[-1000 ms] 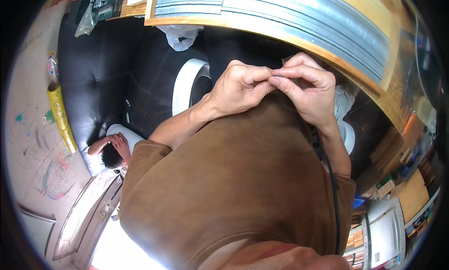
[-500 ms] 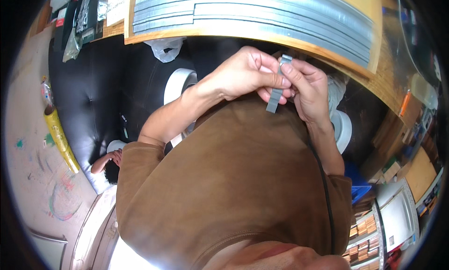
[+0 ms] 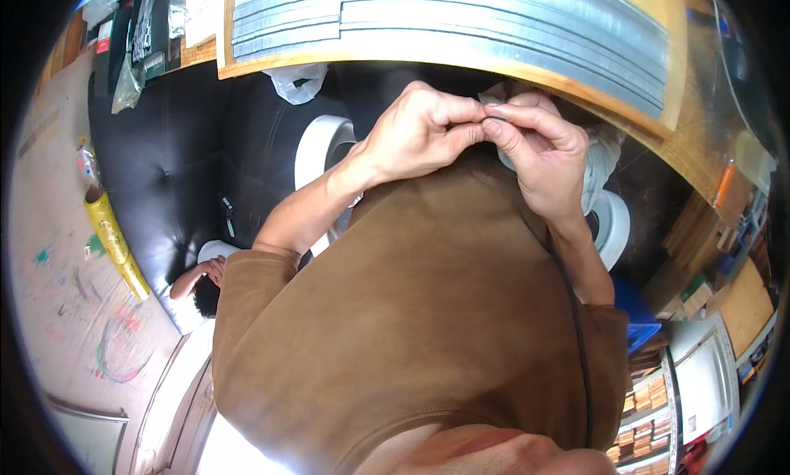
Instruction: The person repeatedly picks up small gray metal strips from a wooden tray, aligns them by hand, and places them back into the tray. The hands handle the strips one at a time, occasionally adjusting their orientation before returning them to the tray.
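My left hand (image 3: 424, 135) and my right hand (image 3: 547, 157) meet in front of my chest, near the front edge of a wooden tray (image 3: 370, 64). Both are closed, thumbs and forefingers pinching at one spot. Between the fingertips only a thin dark edge of a small grey strip (image 3: 494, 118) shows; the fingers hide most of it. Stacked side by side in the tray lie long grey flat strips (image 3: 494, 32), similar in colour to the held one.
White plastic bags (image 3: 298, 83) hang below the tray. Two white rounded parts (image 3: 613, 228) flank my body. A yellow roll (image 3: 113, 240) lies at the left on a black padded surface (image 3: 173, 146). Another person's hand (image 3: 216, 271) shows at lower left. Shelves (image 3: 650, 409) stand at lower right.
The grey strip, earlier seen lengthwise hanging between my fingers, is now turned so that barely its edge shows. My hands have shifted, with the thumbs and forefingers now meeting tip to tip.
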`<control>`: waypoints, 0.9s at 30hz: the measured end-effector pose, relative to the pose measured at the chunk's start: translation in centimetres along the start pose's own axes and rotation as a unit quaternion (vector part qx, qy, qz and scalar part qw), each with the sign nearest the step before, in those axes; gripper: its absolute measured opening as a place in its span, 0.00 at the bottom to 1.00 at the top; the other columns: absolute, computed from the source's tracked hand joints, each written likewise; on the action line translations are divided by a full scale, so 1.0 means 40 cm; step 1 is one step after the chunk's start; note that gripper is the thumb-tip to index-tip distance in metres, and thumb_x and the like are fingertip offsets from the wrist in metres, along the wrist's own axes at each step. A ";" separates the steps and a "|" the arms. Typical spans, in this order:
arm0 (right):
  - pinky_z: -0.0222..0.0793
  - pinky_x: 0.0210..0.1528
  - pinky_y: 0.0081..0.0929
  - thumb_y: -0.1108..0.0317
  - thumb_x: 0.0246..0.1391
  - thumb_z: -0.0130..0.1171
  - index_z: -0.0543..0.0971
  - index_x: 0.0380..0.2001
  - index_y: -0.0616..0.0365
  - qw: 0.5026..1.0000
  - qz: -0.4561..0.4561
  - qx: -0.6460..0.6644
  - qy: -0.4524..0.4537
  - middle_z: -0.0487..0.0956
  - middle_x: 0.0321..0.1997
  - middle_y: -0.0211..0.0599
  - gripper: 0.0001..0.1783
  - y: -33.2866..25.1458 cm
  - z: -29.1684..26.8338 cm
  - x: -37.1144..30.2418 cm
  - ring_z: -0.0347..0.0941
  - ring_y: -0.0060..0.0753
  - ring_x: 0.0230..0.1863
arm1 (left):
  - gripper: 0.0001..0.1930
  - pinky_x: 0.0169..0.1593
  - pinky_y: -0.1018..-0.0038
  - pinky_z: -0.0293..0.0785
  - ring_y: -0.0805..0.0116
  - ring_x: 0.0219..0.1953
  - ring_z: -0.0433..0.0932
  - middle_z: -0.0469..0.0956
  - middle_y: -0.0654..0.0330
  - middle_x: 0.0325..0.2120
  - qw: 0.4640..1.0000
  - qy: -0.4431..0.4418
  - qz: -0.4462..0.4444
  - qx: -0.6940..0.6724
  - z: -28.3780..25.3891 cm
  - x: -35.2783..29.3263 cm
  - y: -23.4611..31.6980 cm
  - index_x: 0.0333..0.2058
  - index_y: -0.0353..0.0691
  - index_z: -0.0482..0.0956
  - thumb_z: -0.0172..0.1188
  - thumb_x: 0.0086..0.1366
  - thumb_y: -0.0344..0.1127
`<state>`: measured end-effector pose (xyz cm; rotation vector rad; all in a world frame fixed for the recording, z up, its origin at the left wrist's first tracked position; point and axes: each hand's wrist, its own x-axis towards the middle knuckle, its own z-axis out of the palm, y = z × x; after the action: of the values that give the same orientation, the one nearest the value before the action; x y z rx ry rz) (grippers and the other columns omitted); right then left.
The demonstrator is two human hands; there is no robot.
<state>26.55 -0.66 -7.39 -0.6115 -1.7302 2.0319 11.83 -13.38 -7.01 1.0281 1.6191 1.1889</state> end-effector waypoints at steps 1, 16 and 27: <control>0.73 0.40 0.16 0.82 0.53 0.71 0.87 0.39 0.66 0.999 -0.020 -0.023 -0.016 0.81 0.37 0.33 0.09 -0.001 0.001 0.002 0.76 0.21 0.37 | 0.06 0.32 0.71 0.80 0.60 0.29 0.86 0.85 0.50 0.29 0.998 0.025 0.044 0.030 0.003 -0.011 -0.005 0.38 0.33 0.86 0.69 0.64 0.28; 0.69 0.32 0.16 0.81 0.49 0.74 0.88 0.33 0.64 0.991 -0.072 -0.087 -0.068 0.80 0.31 0.31 0.07 -0.010 0.004 0.019 0.74 0.18 0.30 | 0.04 0.27 0.71 0.77 0.56 0.24 0.84 0.83 0.47 0.25 0.994 0.069 0.074 0.026 0.021 -0.042 -0.017 0.37 0.34 0.85 0.67 0.63 0.26; 0.70 0.34 0.17 0.81 0.48 0.74 0.88 0.33 0.64 0.990 -0.093 -0.080 -0.066 0.80 0.31 0.32 0.07 -0.007 0.003 0.026 0.75 0.20 0.32 | 0.05 0.27 0.70 0.78 0.55 0.25 0.84 0.83 0.47 0.26 0.981 0.123 0.133 0.068 0.035 -0.042 -0.016 0.35 0.32 0.85 0.68 0.59 0.23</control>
<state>25.65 -0.12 -7.18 -0.3543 -1.9627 1.8550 13.55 -14.71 -7.59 1.2559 1.8141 1.4456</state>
